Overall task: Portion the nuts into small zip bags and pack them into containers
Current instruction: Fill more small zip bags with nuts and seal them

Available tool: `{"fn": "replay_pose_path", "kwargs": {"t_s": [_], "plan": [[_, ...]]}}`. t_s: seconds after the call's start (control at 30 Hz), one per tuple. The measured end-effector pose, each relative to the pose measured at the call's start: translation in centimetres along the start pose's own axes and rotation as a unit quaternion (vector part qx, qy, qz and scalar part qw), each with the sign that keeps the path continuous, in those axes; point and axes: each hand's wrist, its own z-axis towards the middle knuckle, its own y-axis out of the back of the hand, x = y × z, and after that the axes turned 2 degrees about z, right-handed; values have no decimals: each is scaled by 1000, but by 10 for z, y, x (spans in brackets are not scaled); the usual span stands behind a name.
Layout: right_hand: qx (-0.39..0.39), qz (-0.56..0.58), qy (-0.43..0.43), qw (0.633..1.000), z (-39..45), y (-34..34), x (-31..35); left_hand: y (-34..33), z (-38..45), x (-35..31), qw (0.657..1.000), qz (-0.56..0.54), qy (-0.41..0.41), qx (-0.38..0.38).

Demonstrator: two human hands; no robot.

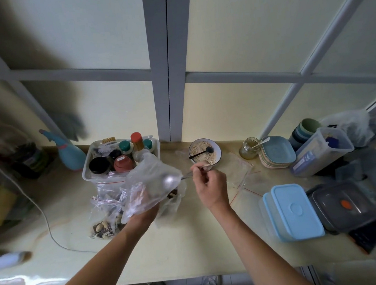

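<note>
Frosted glass panels in grey frames back a pale counter (192, 245) crowded with jars, plates and lidded boxes. At its middle the left hand (142, 206) grips a clear plastic bag (149, 185) from below, its mouth tipped right. The right hand (209, 184) pinches a metal spoon (174, 179) by the handle, long axis lying level, bowl reaching leftward into that mouth. Filled zip bags (104, 217) of nuts lie just left of the left wrist; the blue container (292, 210) waits well apart on the right, nearer the right hand.
</note>
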Motion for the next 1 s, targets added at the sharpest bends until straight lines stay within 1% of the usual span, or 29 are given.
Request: {"fn": "replay_pose_path", "kwargs": {"t_s": [0.07, 0.1, 0.13, 0.2, 0.23, 0.27, 0.3, 0.37, 0.4, 0.47, 0.5, 0.6, 0.63, 0.7, 0.77, 0.83, 0.9, 0.93, 1.0], "plan": [[-54, -28, 24, 998, 0, 0, 2, 7, -12, 0, 988, -146, -33, 31], [-64, -43, 33, 996, 0, -1, 3, 12, -19, -2, 983, -175, -28, 55], [-65, -54, 40, 996, 0, -3, 4, 15, -26, -7, 981, -178, -10, 74], [-50, -51, 40, 997, -2, -8, 4, 18, -30, -17, 991, -25, 90, 96], [-37, -38, 32, 998, -4, -11, 4, 20, -29, -24, 984, 78, 113, 110], [-13, -19, 18, 1000, -6, -13, 6, 18, -26, -25, 972, 156, 126, 119], [17, 2, 0, 1000, -9, -17, 7, 17, -22, -32, 959, 220, 147, 103], [76, 31, -29, 996, -18, -28, 7, 14, -21, -46, 945, 270, 178, 43], [95, 28, -39, 994, -22, -34, 6, 14, -24, -55, 939, 285, 186, 38], [106, -3, -42, 993, -32, -45, 1, 14, -27, -64, 923, 326, 200, 54], [100, -18, -44, 994, -36, -50, -2, 15, -29, -67, 920, 332, 197, 63], [78, -39, -56, 995, -45, -56, -2, 17, -25, -63, 928, 326, 159, 83], [74, -57, -51, 994, -47, -56, -3, 18, -24, -63, 932, 321, 139, 97], [77, -103, -41, 991, -49, -55, -3, 22, -23, -65, 933, 310, 128, 131], [82, -152, -42, 984, -49, -52, -4, 24, -23, -67, 947, 266, 140, 117], [83, -193, -44, 977, -48, -48, -4, 23, -25, -67, 959, 201, 178, 84], [74, -238, -31, 968, -45, -47, -7, 22, -28, -72, 954, 222, 184, 86], [69, -260, -31, 963, -43, -46, -8, 22, -27, -75, 950, 243, 177, 90], [62, -287, -44, 955, -39, -46, -10, 23, -26, -84, 953, 255, 143, 81]]}}
